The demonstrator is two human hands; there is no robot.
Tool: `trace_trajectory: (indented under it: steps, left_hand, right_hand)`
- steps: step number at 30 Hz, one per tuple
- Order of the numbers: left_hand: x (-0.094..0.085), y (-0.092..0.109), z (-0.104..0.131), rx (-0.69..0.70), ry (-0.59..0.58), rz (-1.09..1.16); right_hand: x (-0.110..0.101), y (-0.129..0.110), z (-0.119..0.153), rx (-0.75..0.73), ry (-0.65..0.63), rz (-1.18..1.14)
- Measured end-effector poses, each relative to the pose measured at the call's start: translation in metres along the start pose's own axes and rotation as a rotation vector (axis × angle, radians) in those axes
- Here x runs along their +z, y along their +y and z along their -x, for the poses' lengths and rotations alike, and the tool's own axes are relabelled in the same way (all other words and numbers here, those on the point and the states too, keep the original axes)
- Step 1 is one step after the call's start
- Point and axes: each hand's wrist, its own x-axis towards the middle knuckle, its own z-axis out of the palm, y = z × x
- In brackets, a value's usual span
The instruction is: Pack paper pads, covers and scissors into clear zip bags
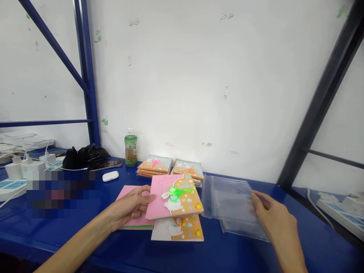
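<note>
My left hand (132, 206) pinches the left edge of a pink and orange booklet (159, 189), on which green scissors (178, 193) lie. Beneath it rests another booklet (189, 229) with a white and orange cover and an orange item partly hidden on it. A pink booklet (125, 192) lies under and behind my left hand. On the right, my right hand (274, 216) grips the edge of a clear plastic sleeve (231, 195), slightly blurred. More clear sleeves (244, 229) lie on the blue table below it.
Two stacks of packed booklets, a left one (155, 165) and a right one (187, 169), stand by the wall. Left of them are a green-labelled bottle (131, 148), a white case (110, 176), a phone (105, 164), a black bag (91, 153) and chargers on power strips (11, 189).
</note>
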Motion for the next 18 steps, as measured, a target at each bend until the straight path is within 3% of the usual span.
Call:
trace_trajectory:
  steps: [3,6,8,11,13,15,18]
  left_hand:
    - [-0.009,-0.004,0.004,0.0,0.039,0.028]
    - [-0.008,-0.004,0.005,0.006,0.028,0.042]
    - [-0.001,-0.002,0.006,0.01,-0.003,0.044]
    - [0.01,0.0,0.008,0.003,-0.07,0.044]
    - [0.014,0.0,0.011,-0.014,-0.105,0.044]
    - [0.013,0.0,0.014,-0.039,-0.122,0.044]
    - [0.0,-0.002,0.023,-0.059,-0.09,0.045]
  right_hand:
    - [-0.004,0.002,0.0,-0.042,0.135,0.132]
    - [0.006,-0.023,0.016,-0.086,0.182,0.009]
    - [0.019,-0.046,0.031,-0.106,0.019,-0.183]
    - [0.042,-0.071,0.053,-0.165,-0.476,-0.538]
    - [0.051,-0.079,0.063,-0.185,-0.652,-0.663]
    - [0.052,-0.079,0.066,-0.19,-0.688,-0.717]
    - [0.045,-0.071,0.06,-0.183,-0.578,-0.722]
